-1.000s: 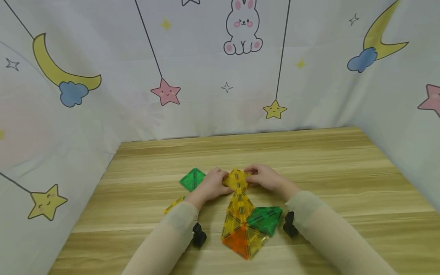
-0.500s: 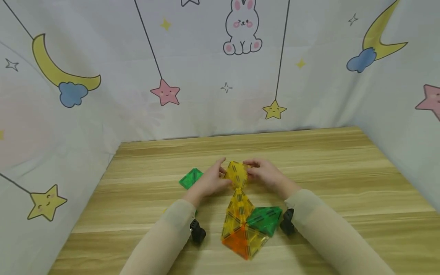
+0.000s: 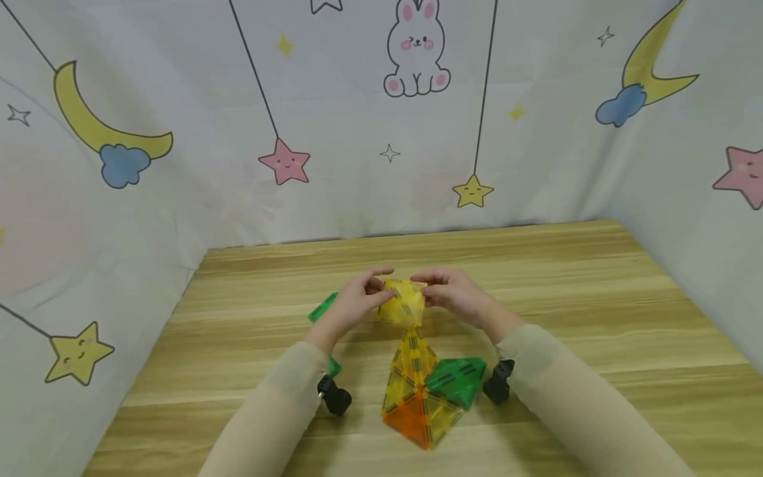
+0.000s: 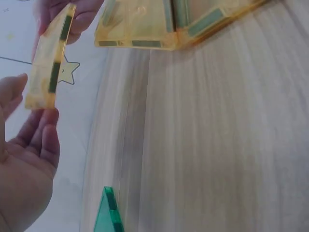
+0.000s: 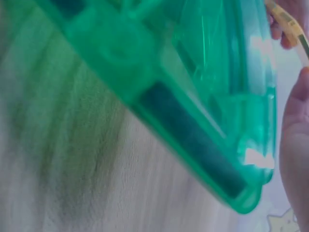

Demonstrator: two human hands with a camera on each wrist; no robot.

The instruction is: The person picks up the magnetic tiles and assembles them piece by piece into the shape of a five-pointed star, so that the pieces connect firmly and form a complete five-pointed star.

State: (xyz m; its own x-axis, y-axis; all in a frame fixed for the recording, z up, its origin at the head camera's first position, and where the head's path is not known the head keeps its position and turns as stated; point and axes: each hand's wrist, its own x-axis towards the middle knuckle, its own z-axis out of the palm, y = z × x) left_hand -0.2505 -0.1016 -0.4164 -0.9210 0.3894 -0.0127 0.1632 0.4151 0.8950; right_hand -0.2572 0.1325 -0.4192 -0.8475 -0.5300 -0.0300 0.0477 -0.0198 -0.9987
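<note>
Both hands hold a yellow translucent magnetic tile piece (image 3: pixel 403 303) just beyond a joined build of tiles, in the head view. My left hand (image 3: pixel 356 299) pinches its left side, thumb over the near face. On the upper right corner, my right hand (image 3: pixel 456 295) grips with thumb and fingers. The left wrist view shows the piece (image 4: pixel 48 63) edge-on, lifted off the table, between the two hands. Below it lies the build: yellow tiles (image 3: pixel 414 358), an orange tile (image 3: pixel 411 417) and a raised green part (image 3: pixel 459 381), which fills much of the right wrist view.
One green tile (image 3: pixel 322 307) lies left of the left hand, partly covered by it. Another green tile (image 3: pixel 334 366) peeks out beside the left sleeve. The wooden table (image 3: pixel 566 285) ends at a printed white curtain (image 3: pixel 346 205).
The yellow piece has been lifted from the build's far tip and turned, and now looks squarer. Both hands rose and shifted slightly left with it. The left arm covers more of the green tiles.
</note>
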